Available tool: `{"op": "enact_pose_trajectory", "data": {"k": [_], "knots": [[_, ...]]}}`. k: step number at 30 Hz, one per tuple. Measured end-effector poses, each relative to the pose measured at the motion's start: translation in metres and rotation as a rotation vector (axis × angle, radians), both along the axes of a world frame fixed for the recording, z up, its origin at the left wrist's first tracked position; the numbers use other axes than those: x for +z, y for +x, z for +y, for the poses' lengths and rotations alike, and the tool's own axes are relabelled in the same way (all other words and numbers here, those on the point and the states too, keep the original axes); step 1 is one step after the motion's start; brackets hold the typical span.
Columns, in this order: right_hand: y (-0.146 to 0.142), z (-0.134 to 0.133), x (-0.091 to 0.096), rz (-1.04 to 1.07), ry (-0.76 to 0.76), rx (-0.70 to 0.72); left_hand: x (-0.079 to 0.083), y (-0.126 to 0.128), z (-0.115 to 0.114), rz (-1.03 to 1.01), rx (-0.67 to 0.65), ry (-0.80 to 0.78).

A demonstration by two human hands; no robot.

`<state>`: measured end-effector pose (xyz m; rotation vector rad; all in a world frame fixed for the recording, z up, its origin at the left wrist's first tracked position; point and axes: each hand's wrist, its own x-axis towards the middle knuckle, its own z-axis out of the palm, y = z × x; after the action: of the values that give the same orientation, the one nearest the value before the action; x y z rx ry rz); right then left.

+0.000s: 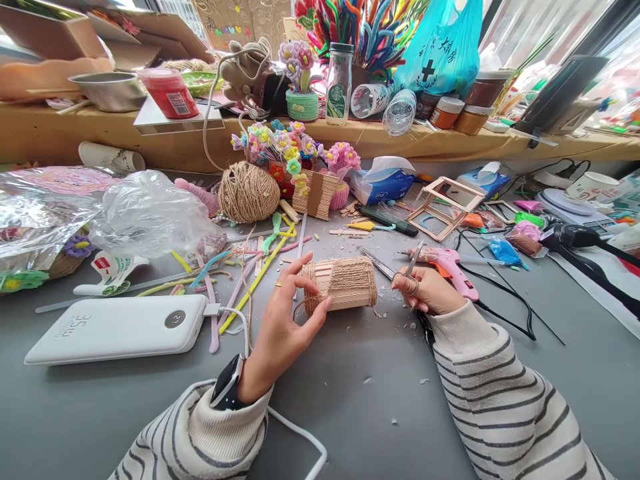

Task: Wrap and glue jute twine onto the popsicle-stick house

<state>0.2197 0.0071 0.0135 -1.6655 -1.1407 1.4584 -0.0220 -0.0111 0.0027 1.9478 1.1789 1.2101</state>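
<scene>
Grey table [370,427], brown ledge [170,145], bright window [530,27]

The twine-wrapped cylinder [353,275] at frame centre is tan, the glue gun [456,268] pink. Dark stripes cross both cream sleeves [505,393].

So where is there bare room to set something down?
The table is mostly bare between the left sleeve and right sleeve, bar white cable and scraps, and below the power bank. Crowded: around the twine ball and glue gun.

The right hand [433,290] partly hides the silver metal scissors [379,265]; the far turquoise plastic bag [443,50] runs past the top edge.
</scene>
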Motion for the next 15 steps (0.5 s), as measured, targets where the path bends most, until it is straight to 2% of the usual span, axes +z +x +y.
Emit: {"op": "enact_pose_trajectory", "data": {"k": [15], "knots": [[-0.0033,0.0016,-0.0035,0.309,0.026,-0.038,0.0003,-0.0007,-0.0007,0.010,0.003,0.012]]}}
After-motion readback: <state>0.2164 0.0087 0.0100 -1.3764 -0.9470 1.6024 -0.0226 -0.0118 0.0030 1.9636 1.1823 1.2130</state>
